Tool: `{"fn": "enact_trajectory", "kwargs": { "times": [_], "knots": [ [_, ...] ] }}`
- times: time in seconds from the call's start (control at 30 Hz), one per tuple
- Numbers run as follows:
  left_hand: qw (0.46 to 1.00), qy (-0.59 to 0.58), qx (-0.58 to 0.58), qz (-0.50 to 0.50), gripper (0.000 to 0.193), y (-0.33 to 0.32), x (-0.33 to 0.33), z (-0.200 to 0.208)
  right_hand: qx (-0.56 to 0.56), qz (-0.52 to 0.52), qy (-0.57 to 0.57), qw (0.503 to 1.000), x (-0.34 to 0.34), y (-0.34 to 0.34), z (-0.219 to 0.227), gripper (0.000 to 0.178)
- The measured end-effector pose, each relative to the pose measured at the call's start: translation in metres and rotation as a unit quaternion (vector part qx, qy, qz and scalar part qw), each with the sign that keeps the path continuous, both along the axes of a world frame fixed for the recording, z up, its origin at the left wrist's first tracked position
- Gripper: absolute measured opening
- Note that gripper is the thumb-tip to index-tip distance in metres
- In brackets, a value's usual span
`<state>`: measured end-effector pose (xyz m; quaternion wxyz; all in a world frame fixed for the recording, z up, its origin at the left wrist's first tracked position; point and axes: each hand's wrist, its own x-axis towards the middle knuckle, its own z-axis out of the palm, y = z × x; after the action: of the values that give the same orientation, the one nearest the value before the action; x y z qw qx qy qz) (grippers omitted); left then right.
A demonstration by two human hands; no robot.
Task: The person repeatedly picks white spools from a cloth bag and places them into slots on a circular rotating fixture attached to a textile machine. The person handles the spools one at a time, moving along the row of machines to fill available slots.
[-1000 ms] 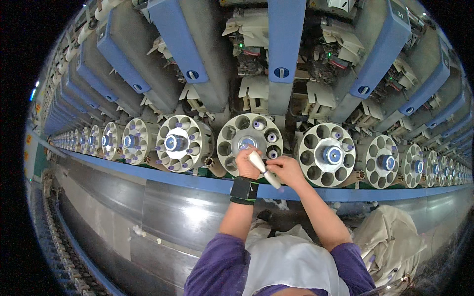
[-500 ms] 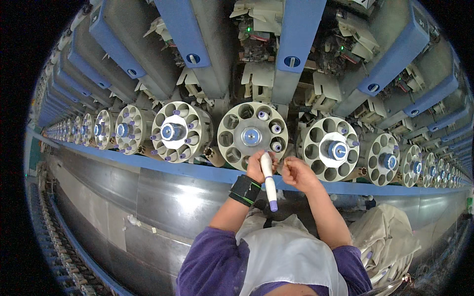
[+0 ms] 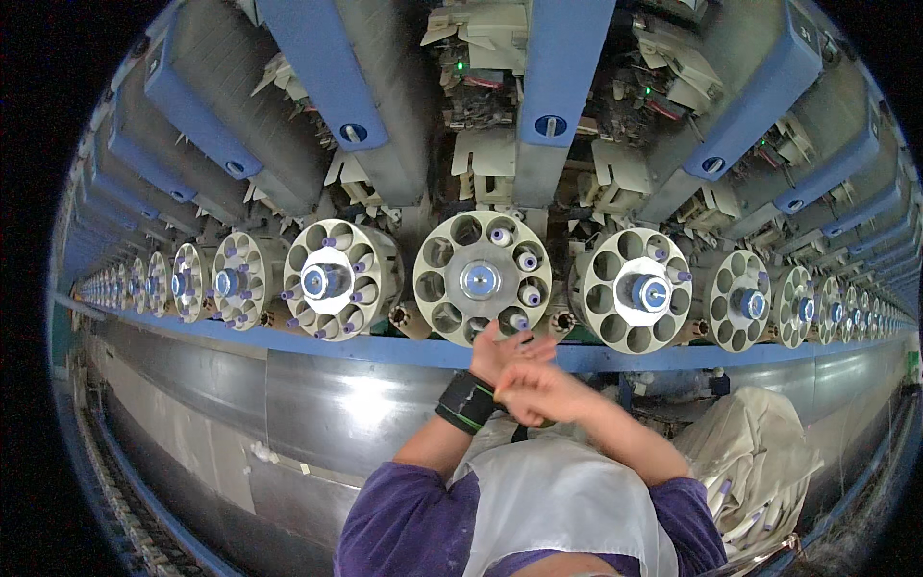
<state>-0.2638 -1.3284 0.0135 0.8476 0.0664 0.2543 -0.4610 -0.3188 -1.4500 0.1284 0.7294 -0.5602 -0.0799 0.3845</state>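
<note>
In front of me is a cream round magazine [image 3: 430,287] with a ring of holes and a blue hub [image 3: 480,281]. White yarn bobbins stand in its right-hand holes; the lowest bobbin [image 3: 520,322], purple-tipped, sits just above my fingers. My left hand [image 3: 502,352] is open below the magazine's lower rim, palm showing, fingers spread. A black band with green edging [image 3: 467,402] wraps that wrist. Crossing in front of it, close to the band, my right hand [image 3: 540,392] has its fingers curled together; whatever they pinch is too small to make out.
Similar magazines run in a row both ways, including a left one [image 3: 370,322] with purple-tipped bobbins and a right one [image 3: 595,295]. A blue rail [image 3: 394,354] passes beneath them. A canvas bag [image 3: 745,423] holding bobbins lies at my right. Blue machine arms [image 3: 553,96] stand above.
The white bobbin has left my left hand and now sits in the magazine's lower right hole. My left hand has opened; my right hand has moved down and left, across the left wrist.
</note>
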Motion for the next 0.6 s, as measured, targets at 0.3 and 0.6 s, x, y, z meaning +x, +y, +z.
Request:
{"fn": "enact_trajectory", "kwargs": {
  "times": [0.3,0.6],
  "knots": [
    [0.705,-0.538,0.461,-0.048,0.021,0.08,0.13,0.043,-0.168,-0.351,-0.233,0.891,0.04,-0.022,-0.057,0.03],
    [0.282,-0.673,0.674,-0.113,0.027,0.058,0.213,0.068,-0.382,-0.302,-0.326,0.811,0.011,-0.068,-0.051,0.035]
  ]
}}
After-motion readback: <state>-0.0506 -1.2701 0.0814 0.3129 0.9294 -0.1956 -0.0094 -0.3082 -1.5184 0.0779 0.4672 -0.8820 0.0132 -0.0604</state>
